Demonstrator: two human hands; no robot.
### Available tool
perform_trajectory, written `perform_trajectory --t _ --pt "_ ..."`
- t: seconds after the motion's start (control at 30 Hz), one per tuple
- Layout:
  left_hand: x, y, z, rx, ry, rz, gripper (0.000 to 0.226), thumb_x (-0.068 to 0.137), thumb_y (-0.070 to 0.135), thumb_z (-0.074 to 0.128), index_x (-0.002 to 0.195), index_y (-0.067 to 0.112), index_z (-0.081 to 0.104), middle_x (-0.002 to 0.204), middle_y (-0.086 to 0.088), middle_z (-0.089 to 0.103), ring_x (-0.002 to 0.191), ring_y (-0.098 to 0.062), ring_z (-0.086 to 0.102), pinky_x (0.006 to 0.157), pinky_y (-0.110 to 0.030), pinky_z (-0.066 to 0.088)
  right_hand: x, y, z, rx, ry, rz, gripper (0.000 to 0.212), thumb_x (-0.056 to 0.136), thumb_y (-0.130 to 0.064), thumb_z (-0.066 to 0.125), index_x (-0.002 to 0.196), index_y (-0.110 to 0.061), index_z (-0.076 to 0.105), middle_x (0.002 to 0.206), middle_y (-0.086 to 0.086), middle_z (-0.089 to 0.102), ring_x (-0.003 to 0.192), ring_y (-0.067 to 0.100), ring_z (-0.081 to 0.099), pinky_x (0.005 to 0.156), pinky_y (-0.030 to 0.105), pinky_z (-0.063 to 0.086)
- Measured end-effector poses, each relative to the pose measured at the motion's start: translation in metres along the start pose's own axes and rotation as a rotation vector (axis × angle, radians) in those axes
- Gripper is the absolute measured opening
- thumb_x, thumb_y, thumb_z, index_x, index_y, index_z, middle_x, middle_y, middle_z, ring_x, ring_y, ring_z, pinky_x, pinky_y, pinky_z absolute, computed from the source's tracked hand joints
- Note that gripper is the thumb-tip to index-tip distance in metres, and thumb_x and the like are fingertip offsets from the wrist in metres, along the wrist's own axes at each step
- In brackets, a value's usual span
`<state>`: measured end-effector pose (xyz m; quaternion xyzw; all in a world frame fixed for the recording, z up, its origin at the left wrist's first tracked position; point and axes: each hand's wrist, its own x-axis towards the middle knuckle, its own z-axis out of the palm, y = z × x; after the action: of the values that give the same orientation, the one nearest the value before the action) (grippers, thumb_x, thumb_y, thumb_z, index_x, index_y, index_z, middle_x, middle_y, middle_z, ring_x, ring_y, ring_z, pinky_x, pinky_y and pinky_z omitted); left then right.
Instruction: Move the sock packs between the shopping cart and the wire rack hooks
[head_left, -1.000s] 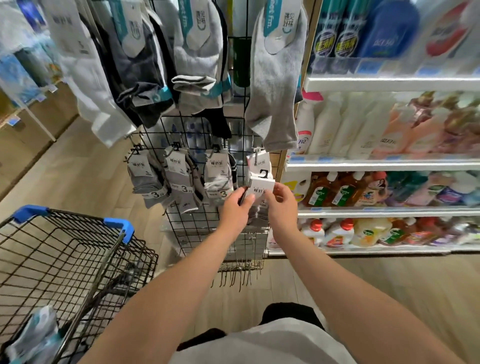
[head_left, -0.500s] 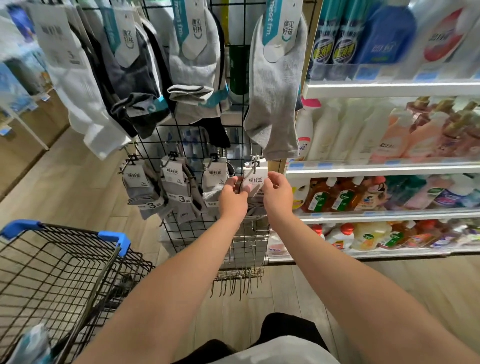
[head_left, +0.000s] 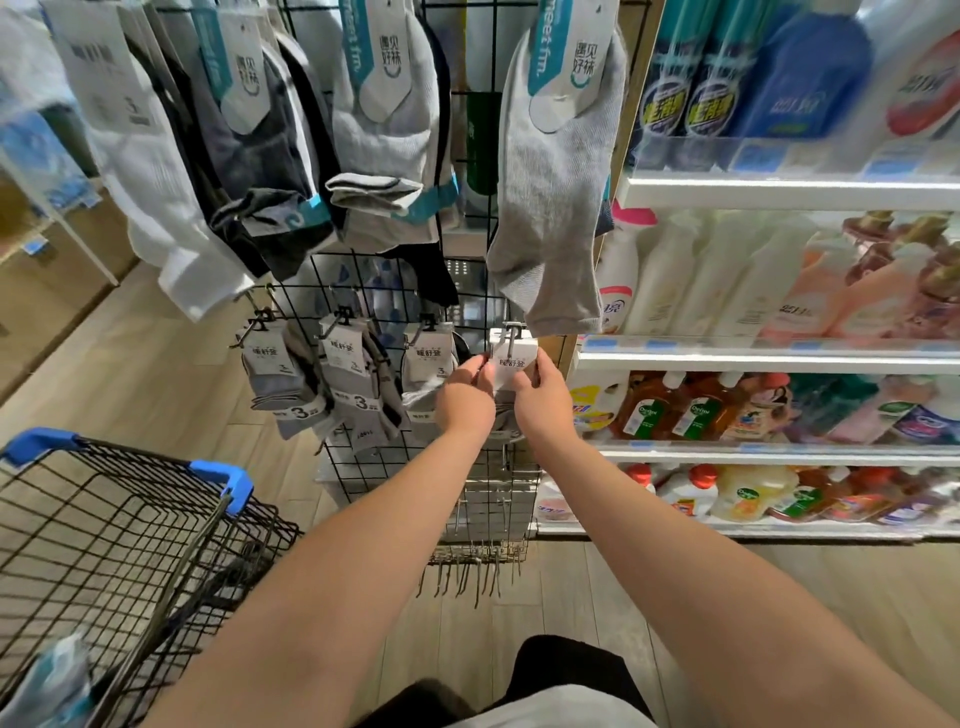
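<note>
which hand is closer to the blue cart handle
Left. The left hand pinches the sock pack up and right of the handle; the right hand grips the pack's far side, farther away.

**Bare arms, white top, dark legwear**

Both forearms are bare from the elbow down, with no sleeve, watch, bracelet or ring showing on either. The left hand (head_left: 464, 402) and right hand (head_left: 540, 397) wear no gloves. At the bottom edge a white, smooth fabric top (head_left: 550, 709) shows, and just above it dark, near-black fabric legwear (head_left: 566, 670), plain and unmarked.
</note>
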<state>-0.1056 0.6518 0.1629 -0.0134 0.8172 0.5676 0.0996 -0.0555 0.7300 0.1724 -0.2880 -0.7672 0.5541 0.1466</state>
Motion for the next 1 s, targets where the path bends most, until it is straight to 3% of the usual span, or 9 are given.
perform_trajectory --t 0.13,0.3,0.37,0.47,0.53,0.63,0.77,0.9,1.0 --pt "-0.002 0.003 0.002 0.003 -0.079 -0.009 0.044 0.104 0.036 0.047 0.148 0.026 0.047 0.148 -0.006 0.051 0.132 -0.027 0.051 0.109 -0.04 0.042 -0.002 -0.003 -0.002 -0.08 -0.008 -0.022 0.051 0.102 -0.015 0.049 0.151 -0.023 0.041 0.146 0.001 0.053 0.132 0.021 0.051 0.111 0.042 0.044" --pt "-0.012 0.002 -0.009 -0.006 -0.09 0.01 0.041 0.102 0.033 0.05 0.142 0.028 0.052 0.141 0.001 0.058 0.127 -0.022 0.054 0.112 -0.044 0.04 -0.005 -0.005 -0.007 -0.054 -0.021 -0.001 0.031 0.095 -0.016 0.051 0.125 -0.019 0.058 0.124 0.002 0.064 0.115 0.022 0.059 0.101 0.044 0.05" --pt "-0.019 0.004 -0.015 -0.013 -0.078 0.007 0.038 0.102 0.025 0.051 0.14 0.025 0.055 0.133 -0.001 0.062 0.113 -0.016 0.059 0.098 -0.032 0.048 -0.014 -0.009 -0.013 -0.062 0.017 0.007 0.02 0.093 -0.012 0.051 0.111 -0.02 0.057 0.12 0.004 0.06 0.112 0.023 0.056 0.102 0.041 0.048" --pt "-0.038 0.008 -0.034 0.084 -0.06 0.008 0.032 0.103 0.022 0.049 0.135 0.022 0.056 0.11 -0.001 0.065 0.08 -0.005 0.057 0.068 -0.02 0.045 -0.037 -0.012 -0.02 -0.09 -0.023 0.076 0.029 0.098 -0.016 0.05 0.124 -0.018 0.062 0.125 0.002 0.056 0.109 0.017 0.055 0.099 0.034 0.047" --pt "-0.052 0.004 -0.052 0.158 -0.094 0.016 0.028 0.104 0.023 0.048 0.129 0.02 0.059 0.113 0.004 0.065 0.09 -0.01 0.06 0.079 -0.027 0.049 -0.052 -0.015 -0.019 -0.103 -0.091 0.095 0.028 0.099 -0.017 0.049 0.119 -0.017 0.067 0.117 0.003 0.066 0.096 0.016 0.062 0.084 0.028 0.052" --pt "-0.074 -0.009 -0.087 0.216 -0.092 0.009 0.024 0.103 0.023 0.05 0.119 0.024 0.068 0.118 0.009 0.068 0.107 -0.012 0.062 0.093 -0.033 0.051 -0.077 -0.027 -0.008 -0.156 -0.281 0.076 0.024 0.103 -0.017 0.047 0.115 -0.017 0.068 0.097 -0.006 0.066 0.073 0.003 0.056 0.061 0.013 0.042" --pt "-0.107 -0.039 -0.151 0.29 -0.004 -0.103 0.021 0.101 0.029 0.052 0.114 0.032 0.069 0.11 0.013 0.069 0.091 -0.01 0.068 0.085 -0.037 0.057 -0.107 -0.039 0.027 -0.234 -0.499 0.058 0.021 0.103 -0.021 0.051 0.115 -0.02 0.069 0.109 -0.003 0.069 0.079 0.008 0.06 0.069 0.022 0.048" --pt "-0.151 -0.088 -0.221 0.318 0.121 -0.21 0.019 0.101 0.021 0.055 0.107 0.029 0.072 0.113 0.01 0.069 0.093 -0.007 0.063 0.082 -0.022 0.046 -0.146 -0.048 0.085 -0.348 -0.775 -0.01 0.018 0.101 -0.022 0.055 0.11 -0.022 0.071 0.113 -0.001 0.072 0.094 0.014 0.064 0.085 0.03 0.052" --pt "-0.178 -0.122 -0.276 0.297 0.258 -0.272 0.022 0.101 0.018 0.054 0.107 0.026 0.073 0.107 0.008 0.07 0.096 -0.012 0.064 0.082 -0.024 0.045 -0.187 -0.062 0.139 -0.402 -0.882 -0.07 0.017 0.099 -0.02 0.057 0.106 -0.022 0.073 0.112 0.004 0.073 0.102 0.021 0.066 0.095 0.036 0.052"
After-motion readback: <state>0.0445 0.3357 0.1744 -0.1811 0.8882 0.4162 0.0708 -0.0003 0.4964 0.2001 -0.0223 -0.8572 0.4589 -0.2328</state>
